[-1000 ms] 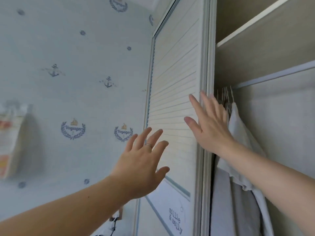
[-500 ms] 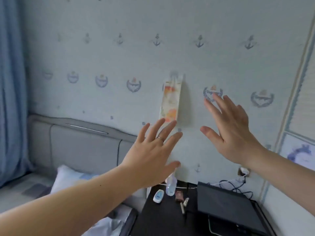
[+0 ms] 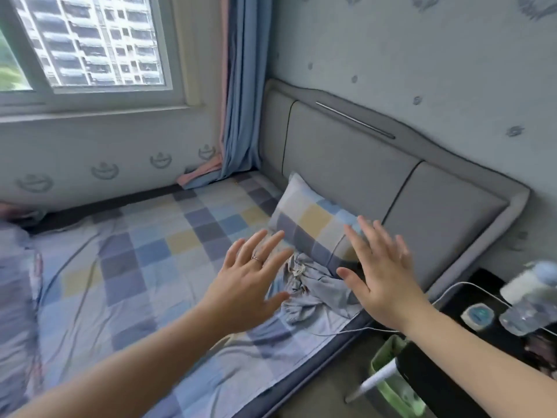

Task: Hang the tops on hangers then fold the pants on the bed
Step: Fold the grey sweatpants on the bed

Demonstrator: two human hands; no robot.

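- Spreading across the left, the bed wears a checked blue sheet.
- Your left grip hovers above it, released, fingers spread, a ring on one finger.
- A crumpled grey garment lies on the bed between your grips, against the checked pillow.
- Your right grip is released too, fingers splayed, holding nothing.
- A blurred water bottle sits on the dark counter at far right.

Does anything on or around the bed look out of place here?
A grey garment lies crumpled in a heap on the checked sheet, against the pillow, unfolded. A white cable trails across the bed's near edge. The left hand and right hand hover open above, holding nothing.
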